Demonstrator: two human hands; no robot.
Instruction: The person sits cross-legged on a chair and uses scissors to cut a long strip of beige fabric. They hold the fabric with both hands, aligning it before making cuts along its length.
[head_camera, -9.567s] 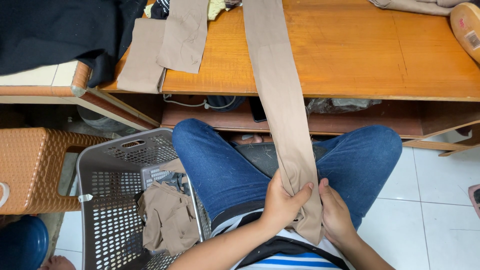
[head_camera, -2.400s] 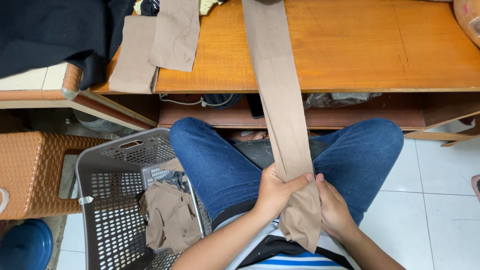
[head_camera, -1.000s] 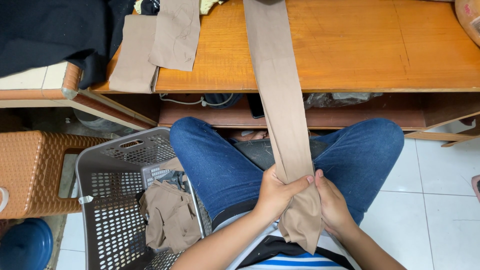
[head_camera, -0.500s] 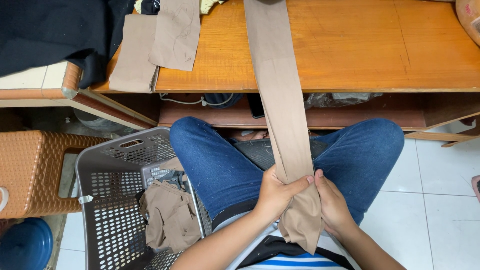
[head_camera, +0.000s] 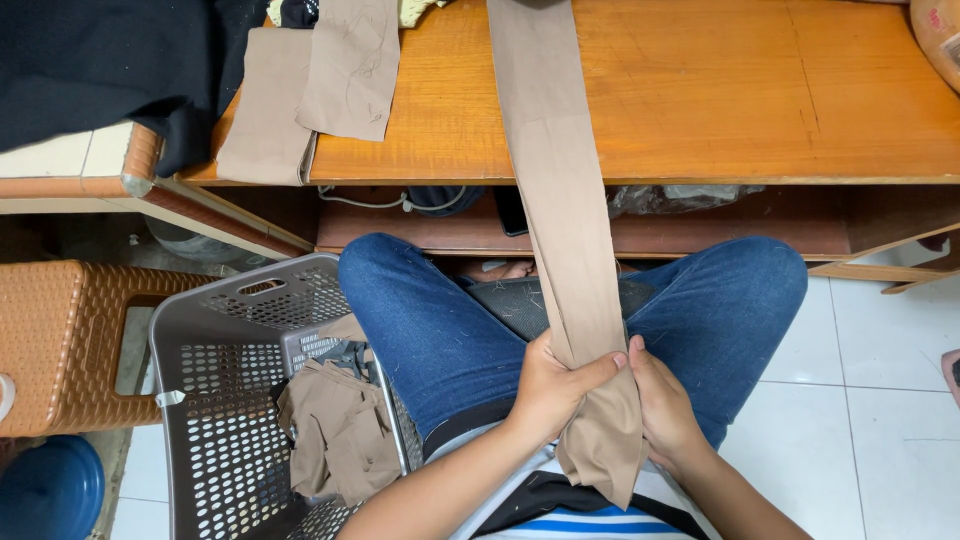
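Note:
A long tan fabric strip (head_camera: 556, 190) runs from the wooden table (head_camera: 760, 100) down to my lap. My left hand (head_camera: 552, 392) grips it from the left, thumb laid across the cloth. My right hand (head_camera: 662, 398) presses against its right side, fingers behind the fabric. The strip's loose end (head_camera: 606, 450) hangs bunched below both hands, over my striped shirt. I sit with blue jeans (head_camera: 430, 330) spread under the table edge.
A grey perforated laundry basket (head_camera: 215, 400) with crumpled tan cloth (head_camera: 340, 430) stands at my left knee. Two folded tan pieces (head_camera: 310, 90) and black fabric (head_camera: 90, 70) lie at the table's left. A brown woven stool (head_camera: 60, 340) and blue bucket (head_camera: 45, 495) sit far left.
Over the frames my hands have slid slightly up the strip, leaving more cloth bunched below them. In the last second nothing has visibly moved.

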